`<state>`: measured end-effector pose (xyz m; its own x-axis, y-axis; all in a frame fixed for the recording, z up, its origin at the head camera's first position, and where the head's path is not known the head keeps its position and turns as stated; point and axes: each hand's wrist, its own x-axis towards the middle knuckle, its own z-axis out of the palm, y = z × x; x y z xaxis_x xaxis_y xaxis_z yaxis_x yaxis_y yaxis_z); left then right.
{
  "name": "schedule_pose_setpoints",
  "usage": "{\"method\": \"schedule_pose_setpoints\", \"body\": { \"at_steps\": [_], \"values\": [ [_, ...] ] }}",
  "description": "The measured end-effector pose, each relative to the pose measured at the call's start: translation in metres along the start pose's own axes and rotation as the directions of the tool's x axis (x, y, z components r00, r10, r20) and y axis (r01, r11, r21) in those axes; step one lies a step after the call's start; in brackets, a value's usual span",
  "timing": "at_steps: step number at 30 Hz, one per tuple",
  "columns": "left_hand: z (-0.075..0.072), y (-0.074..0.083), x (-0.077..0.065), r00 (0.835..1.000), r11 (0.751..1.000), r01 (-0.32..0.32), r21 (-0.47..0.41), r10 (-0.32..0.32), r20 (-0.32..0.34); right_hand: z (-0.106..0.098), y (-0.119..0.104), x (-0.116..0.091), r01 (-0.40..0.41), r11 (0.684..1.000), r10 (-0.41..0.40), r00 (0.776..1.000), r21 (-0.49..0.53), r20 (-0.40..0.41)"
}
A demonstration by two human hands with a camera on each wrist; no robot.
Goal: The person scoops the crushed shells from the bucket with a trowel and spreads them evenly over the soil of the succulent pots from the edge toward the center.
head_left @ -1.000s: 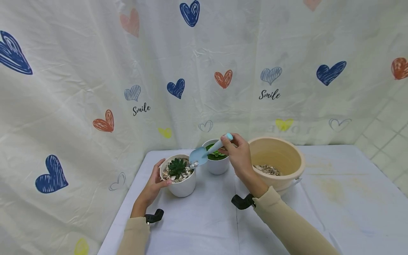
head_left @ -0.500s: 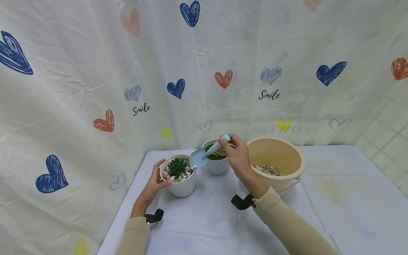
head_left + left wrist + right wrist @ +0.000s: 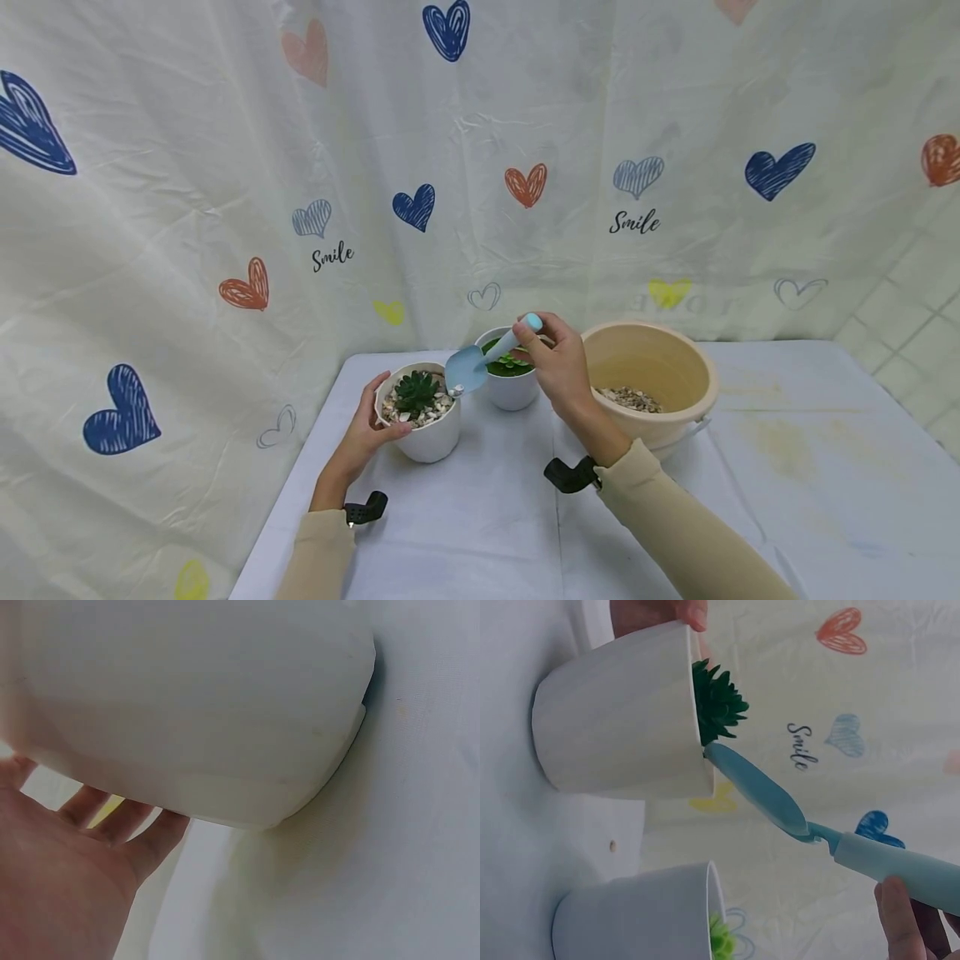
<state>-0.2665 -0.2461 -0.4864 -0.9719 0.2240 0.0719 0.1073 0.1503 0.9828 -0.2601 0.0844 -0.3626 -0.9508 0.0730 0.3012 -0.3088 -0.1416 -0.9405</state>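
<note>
A dark green succulent [image 3: 417, 393] stands among pale pebbles in a white flower pot [image 3: 431, 442]. My left hand [image 3: 363, 437] grips this pot from its left side, the thumb over the near rim; in the left wrist view its fingers [image 3: 161, 836] lie along the pot wall. With my right hand [image 3: 558, 362] I hold a light blue trowel [image 3: 467, 369] by its handle. Its blade slopes down to the pot's right rim, and a few pebbles show at the tip. The right wrist view has the trowel tip [image 3: 714, 750] right at the rim beside the succulent.
Behind the trowel stands a second white pot [image 3: 512, 393] with a bright green plant. To the right, a cream bucket [image 3: 645, 354] holds gravel on its bottom. A white cloth [image 3: 495, 517] covers the table, and a heart-print curtain [image 3: 555, 108] hangs behind.
The trowel has shifted slightly, and fewer pebbles lie at its blade tip than a second ago. My left hand keeps its grip on the pot.
</note>
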Motion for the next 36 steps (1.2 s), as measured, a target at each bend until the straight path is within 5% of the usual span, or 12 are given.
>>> {"method": "schedule_pose_setpoints", "body": {
  "at_steps": [36],
  "values": [
    [-0.014, -0.011, -0.002, 0.995, 0.982, -0.086, -0.166, 0.093, 0.031, 0.004, 0.009, -0.004, 0.114, 0.993, -0.111, 0.991, -0.032, 0.078]
  ]
}}
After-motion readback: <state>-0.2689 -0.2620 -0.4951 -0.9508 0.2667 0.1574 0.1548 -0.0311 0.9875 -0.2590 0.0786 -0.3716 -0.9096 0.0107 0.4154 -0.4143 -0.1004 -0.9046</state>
